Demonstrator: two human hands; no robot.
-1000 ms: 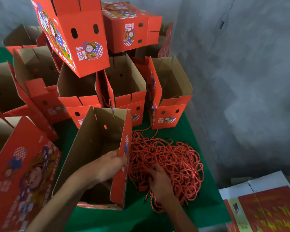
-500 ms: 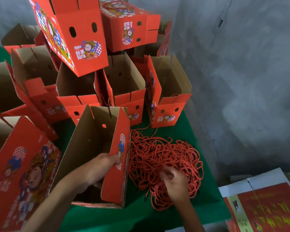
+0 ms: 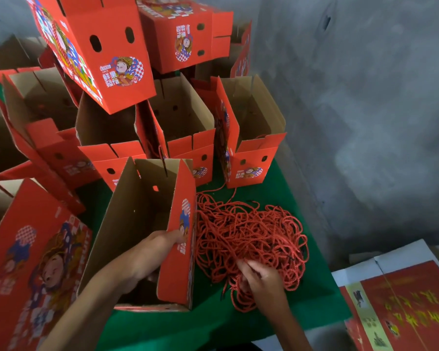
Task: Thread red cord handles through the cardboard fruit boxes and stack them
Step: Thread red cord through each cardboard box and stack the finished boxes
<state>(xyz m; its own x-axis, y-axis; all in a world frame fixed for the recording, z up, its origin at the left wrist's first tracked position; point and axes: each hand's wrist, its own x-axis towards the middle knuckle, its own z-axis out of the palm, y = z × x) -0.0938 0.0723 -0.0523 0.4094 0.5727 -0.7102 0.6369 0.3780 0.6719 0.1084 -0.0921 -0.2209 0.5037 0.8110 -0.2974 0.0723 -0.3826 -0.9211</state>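
An open red cardboard fruit box (image 3: 134, 224) stands on the green table in front of me, brown inside, with small holes in its walls. My left hand (image 3: 150, 252) grips the box's right wall from inside at its upper edge. To its right lies a tangled pile of red cords (image 3: 254, 234). My right hand (image 3: 261, 277) rests on the near edge of the pile, fingers pinching strands of cord. Whether one single cord is separated is unclear.
Several more open red boxes (image 3: 251, 138) stand behind in rows, and others (image 3: 96, 46) are stacked tilted on top. A large box (image 3: 36, 264) lies at the left. Grey wall (image 3: 365, 122) on the right. Flat printed cardboard sheets (image 3: 403, 307) lie at lower right.
My right hand moved rightward along the near edge of the cord pile and now picks at strands. The left hand keeps its hold on the box wall; the box turned slightly.
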